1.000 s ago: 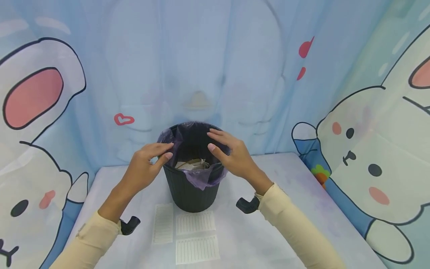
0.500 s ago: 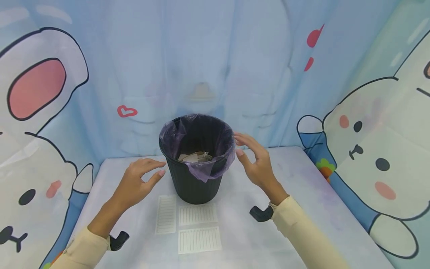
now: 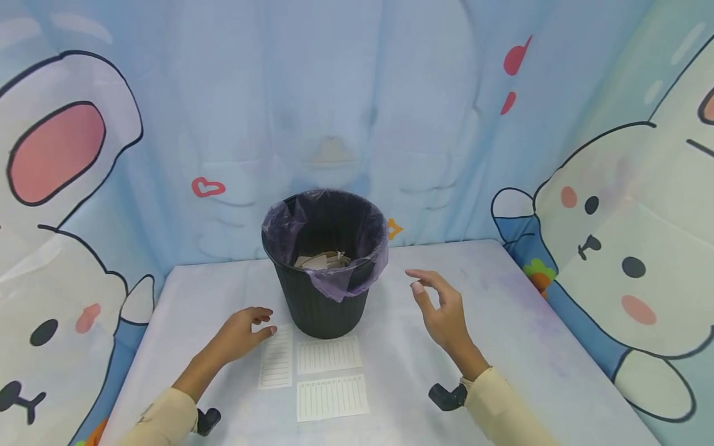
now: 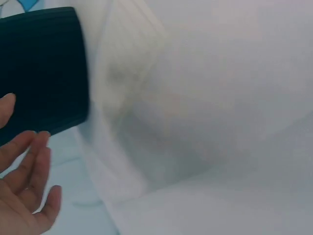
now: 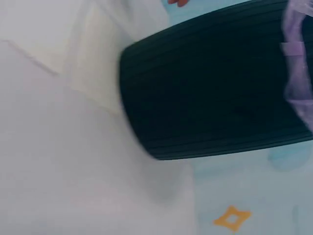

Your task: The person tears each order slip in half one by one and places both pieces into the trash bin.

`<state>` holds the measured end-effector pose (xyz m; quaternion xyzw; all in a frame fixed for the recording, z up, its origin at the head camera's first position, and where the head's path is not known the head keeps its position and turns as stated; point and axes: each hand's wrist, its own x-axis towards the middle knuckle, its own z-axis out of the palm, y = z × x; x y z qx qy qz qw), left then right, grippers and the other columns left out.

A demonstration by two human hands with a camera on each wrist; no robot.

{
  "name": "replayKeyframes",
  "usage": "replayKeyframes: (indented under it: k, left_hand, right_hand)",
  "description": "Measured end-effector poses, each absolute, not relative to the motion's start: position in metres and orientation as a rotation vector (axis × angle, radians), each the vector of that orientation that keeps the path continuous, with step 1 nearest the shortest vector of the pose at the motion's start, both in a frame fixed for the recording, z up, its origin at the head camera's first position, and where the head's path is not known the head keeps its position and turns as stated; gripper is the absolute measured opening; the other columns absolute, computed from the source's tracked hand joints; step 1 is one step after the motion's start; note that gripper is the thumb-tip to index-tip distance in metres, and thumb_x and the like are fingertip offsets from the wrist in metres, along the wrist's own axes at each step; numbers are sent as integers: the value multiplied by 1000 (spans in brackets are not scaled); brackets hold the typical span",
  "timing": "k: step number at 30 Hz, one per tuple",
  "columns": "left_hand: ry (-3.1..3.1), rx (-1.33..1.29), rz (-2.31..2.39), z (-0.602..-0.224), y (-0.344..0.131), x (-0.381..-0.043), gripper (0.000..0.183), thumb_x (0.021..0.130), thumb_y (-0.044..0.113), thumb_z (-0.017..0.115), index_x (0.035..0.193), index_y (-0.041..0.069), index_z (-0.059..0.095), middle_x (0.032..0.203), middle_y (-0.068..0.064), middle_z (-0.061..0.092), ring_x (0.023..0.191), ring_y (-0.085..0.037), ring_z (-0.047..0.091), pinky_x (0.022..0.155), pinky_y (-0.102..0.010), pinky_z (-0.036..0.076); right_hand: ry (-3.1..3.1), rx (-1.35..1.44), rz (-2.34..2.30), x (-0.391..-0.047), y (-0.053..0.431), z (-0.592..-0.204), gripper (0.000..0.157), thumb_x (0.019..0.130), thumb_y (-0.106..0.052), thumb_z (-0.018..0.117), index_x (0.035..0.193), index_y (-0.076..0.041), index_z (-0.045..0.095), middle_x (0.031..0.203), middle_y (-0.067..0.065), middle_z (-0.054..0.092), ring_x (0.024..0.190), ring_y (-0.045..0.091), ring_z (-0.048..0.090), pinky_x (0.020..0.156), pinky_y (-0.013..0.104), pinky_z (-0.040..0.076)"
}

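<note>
Left hand (image 3: 237,334) and right hand (image 3: 446,310) lower than half a second ago; bin (image 3: 323,310) unmoved

Nearest: three ruled white cards (image 3: 333,398) flat on table (image 3: 407,402). Left fingers loosely bent, thumb apart, bin just beyond their tips; contact with leftmost card hard to judge. Right fingers bent, thumb and forefinger spread, bin to their left, apart. Bin upright behind cards, purple liner (image 3: 340,285) over its rim, scraps (image 3: 320,260) inside. Farthest: blue curtain (image 3: 329,93).
</note>
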<state>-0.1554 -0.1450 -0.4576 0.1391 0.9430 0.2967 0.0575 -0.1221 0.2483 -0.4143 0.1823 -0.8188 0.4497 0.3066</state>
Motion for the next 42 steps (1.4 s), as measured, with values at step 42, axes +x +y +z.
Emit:
replayKeyframes:
  k: [42]
  left_hand:
    - [2802,275,871,-453,-172,-143,8,91,7,69,96,2,72,81,-2,67,72,-13,57,63,-30,50]
  right_hand:
    - [-2419,400,1309,-97,220,-465,17,100,-18,62,113,-20,73,110,-10,74,102,9,66,88,37,54]
